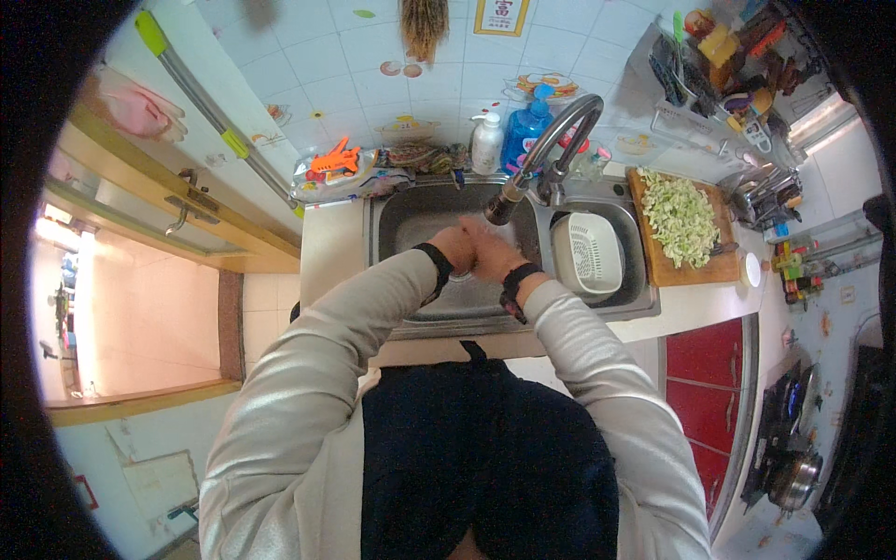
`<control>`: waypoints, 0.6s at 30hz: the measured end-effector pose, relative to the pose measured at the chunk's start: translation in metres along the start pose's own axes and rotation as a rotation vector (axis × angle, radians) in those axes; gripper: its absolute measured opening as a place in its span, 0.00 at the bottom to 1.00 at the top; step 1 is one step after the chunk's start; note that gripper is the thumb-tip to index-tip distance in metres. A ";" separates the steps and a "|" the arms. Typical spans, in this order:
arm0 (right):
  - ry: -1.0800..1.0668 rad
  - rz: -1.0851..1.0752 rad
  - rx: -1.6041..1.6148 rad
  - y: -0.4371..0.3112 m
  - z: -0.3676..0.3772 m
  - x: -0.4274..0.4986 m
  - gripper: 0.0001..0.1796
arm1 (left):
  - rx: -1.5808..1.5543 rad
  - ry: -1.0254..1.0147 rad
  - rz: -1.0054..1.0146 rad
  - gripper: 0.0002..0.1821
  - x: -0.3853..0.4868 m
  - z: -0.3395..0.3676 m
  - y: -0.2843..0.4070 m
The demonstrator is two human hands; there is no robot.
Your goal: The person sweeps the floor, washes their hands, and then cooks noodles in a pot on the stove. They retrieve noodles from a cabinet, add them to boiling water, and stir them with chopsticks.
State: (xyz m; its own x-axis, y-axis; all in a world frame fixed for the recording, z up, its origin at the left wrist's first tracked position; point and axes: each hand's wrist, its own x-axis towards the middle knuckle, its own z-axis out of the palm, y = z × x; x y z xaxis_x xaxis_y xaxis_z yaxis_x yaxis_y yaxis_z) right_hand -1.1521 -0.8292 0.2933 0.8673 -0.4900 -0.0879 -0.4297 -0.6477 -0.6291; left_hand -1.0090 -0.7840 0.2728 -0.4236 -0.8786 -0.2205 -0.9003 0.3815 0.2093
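Observation:
My left hand (455, 249) and my right hand (494, 252) are pressed together over the left basin of the stainless-steel sink (413, 210), below the spout of the kitchen faucet (505, 203). Dark bands circle both wrists. The fingers overlap, so whether something small lies between them cannot be told. In the right basin sits a white plastic colander (588, 255). To its right, chopped cabbage (677, 217) is heaped on a wooden cutting board (654, 269), with a knife (724, 248) at the board's right side.
Behind the sink stand a white pump bottle (486, 143) and a blue pump bottle (525, 133). An orange toy (336, 159) lies on a plastic package at the back left. A small white bowl (750, 270) is right of the board. A wooden door (231, 234) stands at the left.

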 end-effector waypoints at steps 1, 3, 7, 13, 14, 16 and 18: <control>0.134 -0.145 0.015 -0.001 0.011 -0.002 0.41 | -0.042 0.018 -0.040 0.12 -0.002 0.004 0.000; 0.226 -0.230 -0.032 0.005 0.016 -0.003 0.37 | -0.081 0.002 -0.059 0.12 -0.002 0.011 -0.006; 0.002 0.095 -0.075 0.011 0.005 0.004 0.39 | -0.047 0.377 0.115 0.16 0.007 0.023 -0.016; 0.200 -0.121 -0.006 -0.005 0.003 -0.003 0.38 | -0.117 -0.096 -0.061 0.23 0.015 0.018 -0.019; 0.197 -0.189 0.003 -0.005 0.005 -0.005 0.37 | -0.103 -0.005 -0.033 0.24 0.013 0.016 -0.015; 0.024 -0.009 -0.220 0.004 0.003 -0.004 0.35 | -0.079 0.202 0.047 0.25 0.004 0.016 -0.002; -0.057 0.117 -0.302 0.016 0.002 0.002 0.33 | 0.140 0.159 -0.030 0.28 -0.001 0.011 0.010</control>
State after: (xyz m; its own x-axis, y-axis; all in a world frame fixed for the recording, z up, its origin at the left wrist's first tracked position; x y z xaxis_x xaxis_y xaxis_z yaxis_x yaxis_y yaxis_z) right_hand -1.1569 -0.8392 0.2812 0.8164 -0.5435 -0.1950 -0.5753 -0.7367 -0.3554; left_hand -1.0191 -0.7763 0.2643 -0.3850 -0.9203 -0.0697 -0.9222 0.3807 0.0677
